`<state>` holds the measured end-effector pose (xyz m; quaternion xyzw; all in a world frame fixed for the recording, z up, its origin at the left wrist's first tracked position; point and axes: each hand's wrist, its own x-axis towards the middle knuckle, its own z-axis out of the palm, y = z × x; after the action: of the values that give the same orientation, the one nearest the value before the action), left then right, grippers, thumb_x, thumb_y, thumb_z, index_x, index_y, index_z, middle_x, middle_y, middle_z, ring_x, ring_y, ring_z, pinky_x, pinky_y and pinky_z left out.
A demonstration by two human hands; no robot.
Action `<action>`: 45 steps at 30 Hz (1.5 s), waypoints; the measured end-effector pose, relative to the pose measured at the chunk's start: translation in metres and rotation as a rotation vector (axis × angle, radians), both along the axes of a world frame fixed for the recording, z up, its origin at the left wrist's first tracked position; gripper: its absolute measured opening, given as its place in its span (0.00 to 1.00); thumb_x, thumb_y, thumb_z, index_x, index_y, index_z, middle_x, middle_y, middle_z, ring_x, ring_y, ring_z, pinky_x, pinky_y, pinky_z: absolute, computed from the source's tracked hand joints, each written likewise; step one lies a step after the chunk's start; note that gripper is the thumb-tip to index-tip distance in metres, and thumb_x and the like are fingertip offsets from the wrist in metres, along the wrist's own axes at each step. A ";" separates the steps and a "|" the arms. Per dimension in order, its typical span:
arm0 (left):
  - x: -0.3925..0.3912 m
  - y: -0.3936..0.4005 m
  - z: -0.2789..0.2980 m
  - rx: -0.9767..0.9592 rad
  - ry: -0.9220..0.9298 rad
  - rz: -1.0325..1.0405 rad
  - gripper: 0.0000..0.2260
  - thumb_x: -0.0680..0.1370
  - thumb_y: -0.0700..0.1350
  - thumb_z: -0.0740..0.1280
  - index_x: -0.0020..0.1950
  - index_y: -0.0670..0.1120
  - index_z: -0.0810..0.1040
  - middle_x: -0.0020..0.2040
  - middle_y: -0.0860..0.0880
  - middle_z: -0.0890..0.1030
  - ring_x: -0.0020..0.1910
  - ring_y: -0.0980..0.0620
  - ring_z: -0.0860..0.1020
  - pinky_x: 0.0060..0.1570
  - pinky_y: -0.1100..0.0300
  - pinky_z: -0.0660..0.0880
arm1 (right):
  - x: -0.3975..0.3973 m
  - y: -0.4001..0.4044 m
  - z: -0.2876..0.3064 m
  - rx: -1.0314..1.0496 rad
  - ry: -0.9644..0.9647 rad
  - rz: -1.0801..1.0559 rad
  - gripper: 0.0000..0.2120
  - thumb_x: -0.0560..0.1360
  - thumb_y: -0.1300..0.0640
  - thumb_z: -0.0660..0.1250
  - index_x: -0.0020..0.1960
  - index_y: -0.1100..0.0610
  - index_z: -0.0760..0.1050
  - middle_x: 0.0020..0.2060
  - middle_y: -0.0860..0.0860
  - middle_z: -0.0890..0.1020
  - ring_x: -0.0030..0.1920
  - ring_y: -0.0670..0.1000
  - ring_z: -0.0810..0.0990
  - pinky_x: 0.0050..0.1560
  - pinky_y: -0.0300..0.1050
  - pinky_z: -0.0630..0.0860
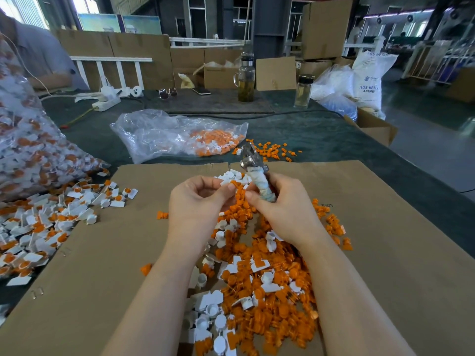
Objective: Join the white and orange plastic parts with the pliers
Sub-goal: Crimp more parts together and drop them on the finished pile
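Above the cardboard sheet (102,253) on the counter (321,134), the left hand (195,201) is pinching a white part (227,185), while the right hand (280,209) is gripping the cloth-wrapped pliers (257,170), steel head pointing far. Loose orange parts (270,286) are lying near, beneath both wrists.

Two bare forearms reach in from the bottom edge, no sleeves showing anywhere along them. The left hand (198,201) and right hand (282,209) wear no gloves, rings, watch or bands at the wrists. The visible fingernails are short and unpainted
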<state>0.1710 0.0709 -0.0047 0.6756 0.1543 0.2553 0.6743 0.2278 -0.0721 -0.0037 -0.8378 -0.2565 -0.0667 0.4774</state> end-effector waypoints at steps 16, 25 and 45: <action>0.000 -0.005 0.001 0.184 0.142 0.051 0.05 0.72 0.45 0.78 0.39 0.48 0.82 0.34 0.51 0.85 0.35 0.54 0.84 0.40 0.58 0.82 | -0.004 0.006 0.002 0.004 -0.094 -0.006 0.12 0.74 0.49 0.71 0.56 0.52 0.78 0.43 0.39 0.79 0.47 0.41 0.80 0.49 0.43 0.79; 0.001 -0.005 -0.001 0.185 0.126 0.055 0.05 0.72 0.45 0.77 0.39 0.48 0.82 0.33 0.52 0.85 0.32 0.57 0.83 0.33 0.66 0.79 | -0.002 0.007 0.000 -0.022 -0.082 -0.007 0.13 0.75 0.51 0.71 0.58 0.52 0.79 0.48 0.44 0.83 0.48 0.43 0.80 0.51 0.46 0.79; -0.002 0.005 0.000 -0.042 -0.152 -0.090 0.02 0.75 0.38 0.72 0.43 0.45 0.81 0.35 0.51 0.84 0.36 0.55 0.83 0.39 0.66 0.78 | 0.003 -0.012 0.006 -0.259 0.122 0.200 0.07 0.75 0.54 0.70 0.51 0.48 0.75 0.41 0.41 0.79 0.41 0.40 0.78 0.37 0.32 0.71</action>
<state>0.1695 0.0756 -0.0051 0.6461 0.0771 0.2719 0.7089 0.2307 -0.0846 0.0021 -0.8650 -0.3156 0.0658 0.3844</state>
